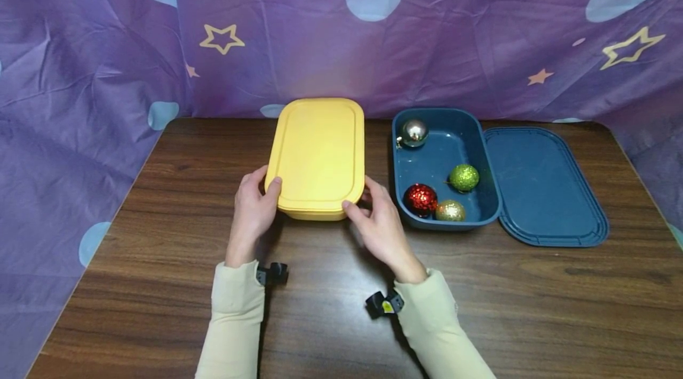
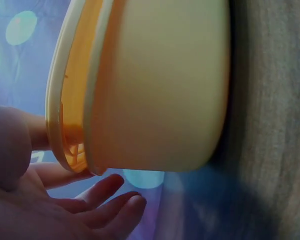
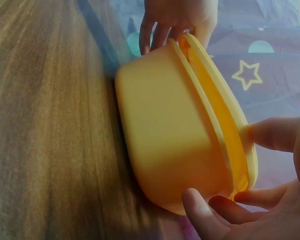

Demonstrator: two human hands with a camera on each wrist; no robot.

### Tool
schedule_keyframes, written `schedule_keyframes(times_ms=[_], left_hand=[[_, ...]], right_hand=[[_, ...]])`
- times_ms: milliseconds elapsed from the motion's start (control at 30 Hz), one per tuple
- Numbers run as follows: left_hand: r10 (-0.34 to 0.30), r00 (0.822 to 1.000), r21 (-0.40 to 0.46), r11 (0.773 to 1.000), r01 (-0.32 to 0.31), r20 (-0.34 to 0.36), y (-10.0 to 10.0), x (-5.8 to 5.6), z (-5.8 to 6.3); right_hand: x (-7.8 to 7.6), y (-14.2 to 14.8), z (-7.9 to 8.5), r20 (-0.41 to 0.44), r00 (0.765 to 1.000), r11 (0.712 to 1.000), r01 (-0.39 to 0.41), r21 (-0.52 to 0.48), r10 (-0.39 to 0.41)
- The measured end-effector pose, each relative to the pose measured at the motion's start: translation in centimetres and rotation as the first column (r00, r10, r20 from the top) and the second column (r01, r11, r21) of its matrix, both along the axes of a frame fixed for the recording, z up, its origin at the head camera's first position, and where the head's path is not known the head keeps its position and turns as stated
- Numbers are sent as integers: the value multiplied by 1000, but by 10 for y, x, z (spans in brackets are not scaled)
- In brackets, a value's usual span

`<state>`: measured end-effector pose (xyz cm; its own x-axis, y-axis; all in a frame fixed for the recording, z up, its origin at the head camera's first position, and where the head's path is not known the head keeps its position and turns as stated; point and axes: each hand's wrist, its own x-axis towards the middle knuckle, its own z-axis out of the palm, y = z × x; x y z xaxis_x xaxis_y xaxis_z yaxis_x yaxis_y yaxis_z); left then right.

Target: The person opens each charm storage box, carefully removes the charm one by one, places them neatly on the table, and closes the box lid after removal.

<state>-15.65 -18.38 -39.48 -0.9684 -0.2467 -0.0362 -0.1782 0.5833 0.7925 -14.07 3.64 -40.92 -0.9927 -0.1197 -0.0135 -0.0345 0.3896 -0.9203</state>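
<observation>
A yellow lid lies over a yellow box on the table. Both wrist views show a gap between the lid's near edge and the box rim. My left hand pinches the lid's near left corner, thumb on top and index finger under its edge. At the near right corner, my right hand pinches the same lid, thumb above and fingers below. The other fingers of each hand spread beside the box wall. The inside of the box is mostly hidden by the lid.
Right of the yellow box stands an open blue box holding a silver ball, a green ball, a red ball and a gold ball. A blue lid lies beside it. Purple cloth hangs behind the table.
</observation>
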Motion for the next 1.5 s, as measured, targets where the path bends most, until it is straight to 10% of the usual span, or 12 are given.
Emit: schedule_keyframes(times_ms=[400, 567, 700, 900, 1500], left_hand=[[47, 998, 135, 990, -41, -44, 2, 1, 8], [97, 995, 348, 934, -79, -36, 2, 0, 10], [122, 992, 551, 831, -83, -35, 0, -1, 11], [96, 995, 798, 602, -28, -37, -3, -1, 13], [-76, 992, 983, 144, 111, -101, -13, 4, 14]], right_hand=[[1, 1, 8, -60, 998, 999, 32, 15, -31], [2, 1, 10, -67, 997, 999, 33, -10, -34], [3, 1, 11, -66, 997, 999, 36, -32, -38], [2, 3, 12, -62, 997, 997, 35, -64, -39], [1, 3, 12, -7, 999, 995, 42, -91, -43]])
